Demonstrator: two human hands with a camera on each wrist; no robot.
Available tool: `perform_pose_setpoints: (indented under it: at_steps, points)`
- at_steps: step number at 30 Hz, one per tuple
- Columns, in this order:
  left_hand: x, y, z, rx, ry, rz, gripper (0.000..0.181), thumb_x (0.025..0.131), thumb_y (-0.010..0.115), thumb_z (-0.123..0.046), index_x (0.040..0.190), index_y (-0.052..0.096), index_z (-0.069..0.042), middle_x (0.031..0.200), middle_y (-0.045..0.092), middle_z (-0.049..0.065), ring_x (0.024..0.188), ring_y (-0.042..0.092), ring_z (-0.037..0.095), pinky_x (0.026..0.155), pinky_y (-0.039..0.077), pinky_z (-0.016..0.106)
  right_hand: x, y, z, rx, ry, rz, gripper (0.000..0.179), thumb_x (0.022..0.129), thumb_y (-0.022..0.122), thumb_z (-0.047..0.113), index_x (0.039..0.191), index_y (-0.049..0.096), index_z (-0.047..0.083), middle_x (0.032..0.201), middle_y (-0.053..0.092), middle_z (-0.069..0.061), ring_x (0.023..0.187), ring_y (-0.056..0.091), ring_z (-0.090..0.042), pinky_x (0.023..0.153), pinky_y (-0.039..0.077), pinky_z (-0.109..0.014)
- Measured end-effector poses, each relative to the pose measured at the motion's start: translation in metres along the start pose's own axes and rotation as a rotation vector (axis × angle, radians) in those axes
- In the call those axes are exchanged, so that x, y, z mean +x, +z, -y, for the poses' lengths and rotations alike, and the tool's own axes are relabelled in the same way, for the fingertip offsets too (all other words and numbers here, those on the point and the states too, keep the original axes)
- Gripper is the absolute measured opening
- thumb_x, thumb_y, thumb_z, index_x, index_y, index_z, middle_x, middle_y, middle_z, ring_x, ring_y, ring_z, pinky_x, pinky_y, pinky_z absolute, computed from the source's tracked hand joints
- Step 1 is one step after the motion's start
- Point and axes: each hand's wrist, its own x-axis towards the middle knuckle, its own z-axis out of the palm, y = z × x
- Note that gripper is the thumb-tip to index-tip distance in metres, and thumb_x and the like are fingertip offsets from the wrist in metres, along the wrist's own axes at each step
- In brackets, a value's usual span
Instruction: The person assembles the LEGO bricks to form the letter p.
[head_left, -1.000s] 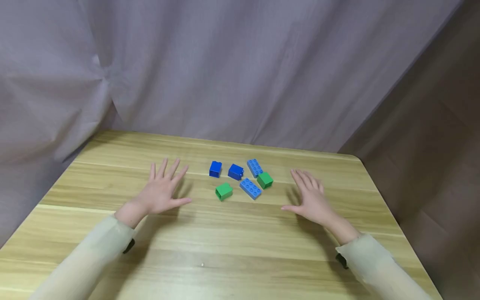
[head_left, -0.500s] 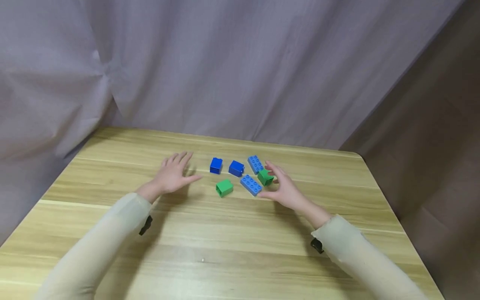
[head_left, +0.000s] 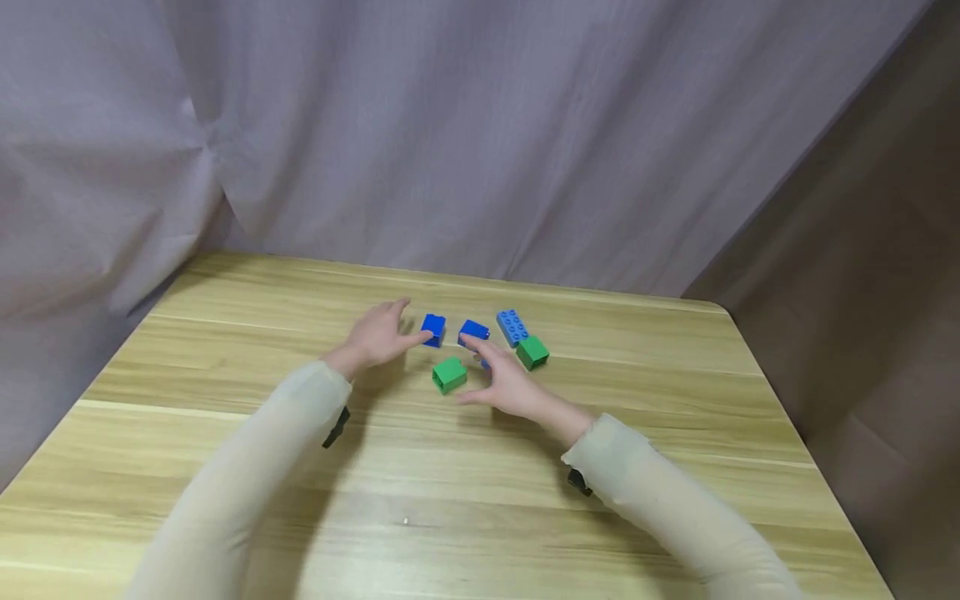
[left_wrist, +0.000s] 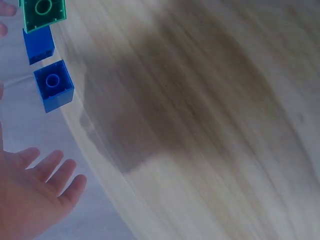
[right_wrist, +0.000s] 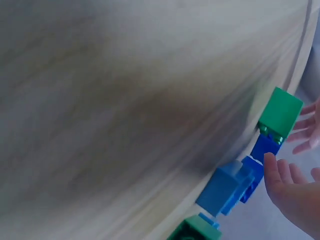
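Note:
My left hand [head_left: 377, 336] reaches in from the left, its thumb overlapping a dark blue toy building brick [head_left: 432, 327] in the head view. Nothing shows in its grasp; the left wrist view has its fingers [left_wrist: 61, 175] spread. My right hand [head_left: 512, 385] hovers over the middle of the group, palm empty, thumb and fingers apart. It mostly hides a light blue brick [head_left: 485, 364]. Its fingertips overlap a second dark blue brick [head_left: 472, 331], while its thumb points toward the nearer green brick [head_left: 449, 376].
Behind the right hand lie another light blue studded brick [head_left: 512, 327] and a second green brick [head_left: 532, 353], side by side. All are on a wooden table [head_left: 450, 533]. A grey curtain [head_left: 450, 150] hangs along its far edge.
Both hands have moved inward: the left to the right toward the dark blue brick, the right to the left past the farther green brick. The bricks lie where they were.

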Motion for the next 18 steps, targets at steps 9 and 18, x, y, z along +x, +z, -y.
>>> perform_pose_setpoints:
  at_steps: [9,18]
  points:
    - [0.012,0.008,-0.002,-0.037,-0.046,0.038,0.078,0.090,0.051,-0.052,0.144,0.027,-0.001,0.142,0.041,0.022,0.130,0.041,0.037,0.107,0.038,0.051,0.007,0.016,0.001,-0.038,0.081,0.042,0.085,0.080,0.074,0.025,0.146,0.025,0.004,0.144,0.037,-0.020,0.128,0.045,-0.034,0.112,0.031,-0.049]
    - [0.017,0.017,-0.009,-0.026,-0.076,0.015,0.072,0.089,0.054,-0.049,0.140,0.036,-0.001,0.129,0.055,0.019,0.118,0.053,0.033,0.094,0.049,0.045,0.010,0.021,0.008,-0.094,0.110,0.096,0.078,0.085,0.069,0.023,0.146,0.026,0.005,0.147,0.035,-0.018,0.131,0.040,-0.033,0.111,0.032,-0.048]
